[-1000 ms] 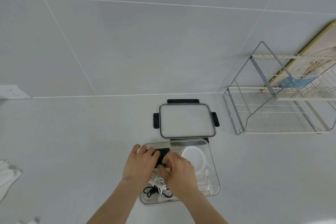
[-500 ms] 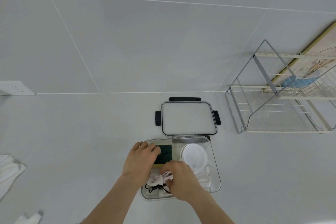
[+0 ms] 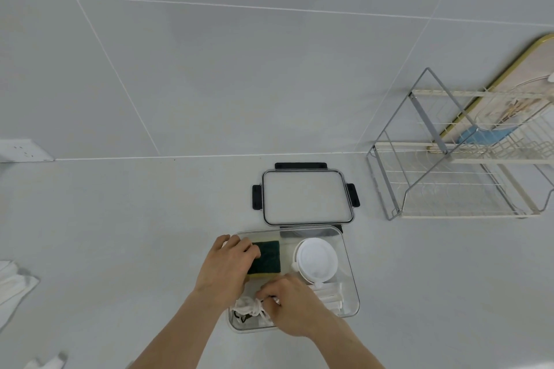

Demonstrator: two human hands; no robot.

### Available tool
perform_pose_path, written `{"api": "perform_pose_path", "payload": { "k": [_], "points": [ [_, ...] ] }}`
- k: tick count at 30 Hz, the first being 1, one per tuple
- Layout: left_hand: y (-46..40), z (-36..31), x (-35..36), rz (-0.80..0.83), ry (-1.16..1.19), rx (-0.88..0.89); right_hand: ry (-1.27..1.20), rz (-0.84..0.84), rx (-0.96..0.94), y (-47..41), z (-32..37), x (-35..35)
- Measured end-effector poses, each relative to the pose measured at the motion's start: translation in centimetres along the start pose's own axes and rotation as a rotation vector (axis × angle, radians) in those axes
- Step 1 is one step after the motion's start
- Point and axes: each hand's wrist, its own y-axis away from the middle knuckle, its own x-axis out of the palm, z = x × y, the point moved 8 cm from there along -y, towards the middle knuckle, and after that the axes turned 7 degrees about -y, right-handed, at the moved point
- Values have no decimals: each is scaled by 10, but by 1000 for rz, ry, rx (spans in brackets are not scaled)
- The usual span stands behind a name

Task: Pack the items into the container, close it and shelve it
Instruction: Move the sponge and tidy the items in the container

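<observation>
A clear rectangular container (image 3: 351, 266) sits on the white counter. Inside lie a dark green sponge with a yellow edge (image 3: 267, 257), a round white lid-like piece (image 3: 317, 259), white stick-like parts (image 3: 329, 296) and a bundle of white and black cords (image 3: 250, 308). My left hand (image 3: 225, 268) rests flat on the sponge's left side. My right hand (image 3: 289, 308) pinches the cord bundle at the container's near end. The container's lid (image 3: 306, 197), clear with black clips, lies flat just behind the container.
A two-tier wire rack (image 3: 455, 165) stands at the right against the tiled wall, with a tray (image 3: 509, 90) leaning behind it. White cloth (image 3: 12, 287) lies at the left edge. A wall socket (image 3: 22, 150) sits far left.
My right hand has come off the sponge and moved nearer to me, onto the cord bundle. My left hand has stayed on the sponge.
</observation>
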Motion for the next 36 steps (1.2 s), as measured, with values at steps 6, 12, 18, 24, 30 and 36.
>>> {"api": "perform_pose_path", "payload": {
  "k": [6,12,18,24,30,36],
  "points": [
    [0,-3,-2,5,4,-11,95,34,0,5,8,6],
    [3,-2,-8,-20,-14,-34,-2,-146,-21,14,12,-13],
    [5,-31,-23,21,97,84,11,-263,131,33,-23,-50],
    [13,-65,-1,286,-51,185,64,-108,193,46,-42,-43],
    [11,-58,7,343,-124,64,129,-44,181,43,-35,-37],
    [16,-57,16,423,-143,77,206,-28,173,49,-27,-36]
  ]
}}
